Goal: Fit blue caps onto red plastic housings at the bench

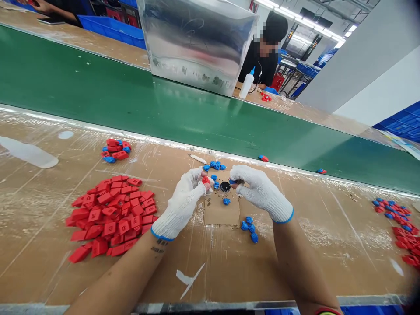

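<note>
Workbench point(243, 280): spreads beneath both hands and out past either wrist.
Green belt point(114, 92): runs crosswise beyond the fingertips of both hands.
Red pile point(114, 214): heaped to the left of the left hand, close by its wrist.
Left hand point(187, 194): gloved, thumb and fingers pinched on a small red piece, fingertips pointing right and away toward the other hand.
Right hand point(260, 192): gloved, thumb and fingers pinched on a small blue piece, fingertips pointing left.
Cardboard sheet point(218, 214): lies below and between the hands, reaching nearer the body than the fingertips.
Near blue cluster point(251, 229): on the body side of the right hand, left of its forearm.
Far blue cluster point(216, 165): just beyond the left fingertips, to their right.
Black cup point(225, 187): in the gap between the hands, just beside the right fingertips, which are nearer it than the left.
Red piece point(205, 180): at the left fingertips, left of the cup.
Blue piece point(232, 181): at the right fingertips, to the right of the red piece and apart from it; fingers cover much of it, so its long axis is uncertain.
</note>
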`<action>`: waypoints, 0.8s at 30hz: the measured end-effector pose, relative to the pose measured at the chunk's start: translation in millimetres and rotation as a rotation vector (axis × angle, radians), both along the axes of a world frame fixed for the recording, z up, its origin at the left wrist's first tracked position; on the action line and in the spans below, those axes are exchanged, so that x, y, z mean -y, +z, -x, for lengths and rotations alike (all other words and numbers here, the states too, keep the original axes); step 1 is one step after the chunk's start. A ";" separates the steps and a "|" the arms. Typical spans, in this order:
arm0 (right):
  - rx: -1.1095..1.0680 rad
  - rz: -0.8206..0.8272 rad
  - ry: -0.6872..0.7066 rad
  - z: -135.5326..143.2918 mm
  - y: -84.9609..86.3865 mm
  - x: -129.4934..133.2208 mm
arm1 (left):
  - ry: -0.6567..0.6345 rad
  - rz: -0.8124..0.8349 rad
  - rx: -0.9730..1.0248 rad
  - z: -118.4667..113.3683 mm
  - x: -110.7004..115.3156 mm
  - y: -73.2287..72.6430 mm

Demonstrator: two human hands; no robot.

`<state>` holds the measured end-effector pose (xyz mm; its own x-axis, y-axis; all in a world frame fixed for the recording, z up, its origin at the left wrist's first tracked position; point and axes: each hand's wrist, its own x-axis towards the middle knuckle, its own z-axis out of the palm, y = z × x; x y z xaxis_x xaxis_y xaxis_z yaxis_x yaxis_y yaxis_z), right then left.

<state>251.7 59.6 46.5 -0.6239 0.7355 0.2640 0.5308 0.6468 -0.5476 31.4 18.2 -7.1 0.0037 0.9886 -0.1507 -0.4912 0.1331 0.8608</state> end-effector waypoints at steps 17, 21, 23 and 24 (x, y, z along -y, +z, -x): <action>0.425 0.084 0.052 12.8 -0.5 -22.3 | 0.106 0.100 -0.039 5.7 -8.9 -11.2; 0.462 0.086 0.031 8.7 1.8 -25.1 | 0.106 0.089 0.028 6.7 -8.8 -10.2; 0.375 0.065 0.022 4.5 7.0 -22.9 | 0.115 0.090 0.070 6.8 -8.3 -7.9; 0.296 0.055 0.015 2.3 10.4 -20.5 | 0.120 0.091 0.095 6.7 -7.7 -6.4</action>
